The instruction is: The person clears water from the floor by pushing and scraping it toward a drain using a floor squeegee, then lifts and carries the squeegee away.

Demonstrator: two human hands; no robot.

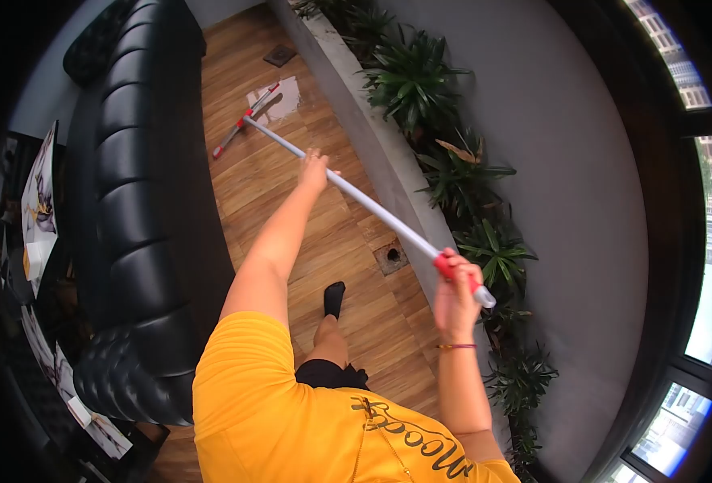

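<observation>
A floor squeegee (380,211) with a long pale grey pole slants across the view. My left hand (315,169) is wrapped round the pole partway down. Up at the top end, my right hand (457,296) grips the red handle section, close to the clear end cap. The squeegee's head, grey with red ends and a red joint, rests on the wood-look floor (315,241) at the far end. Beside the head lies a shiny wet patch (287,98). Parts of the fingers of both hands are hidden behind the pole.
A long black tufted sofa (130,169) lines the left side. On the right runs a low grey planter wall (348,105) with several green plants (414,76). A drain hole (391,255) and a dark drain cover (279,55) are in the floor. Marble-patterned tables (40,197) stand behind the sofa.
</observation>
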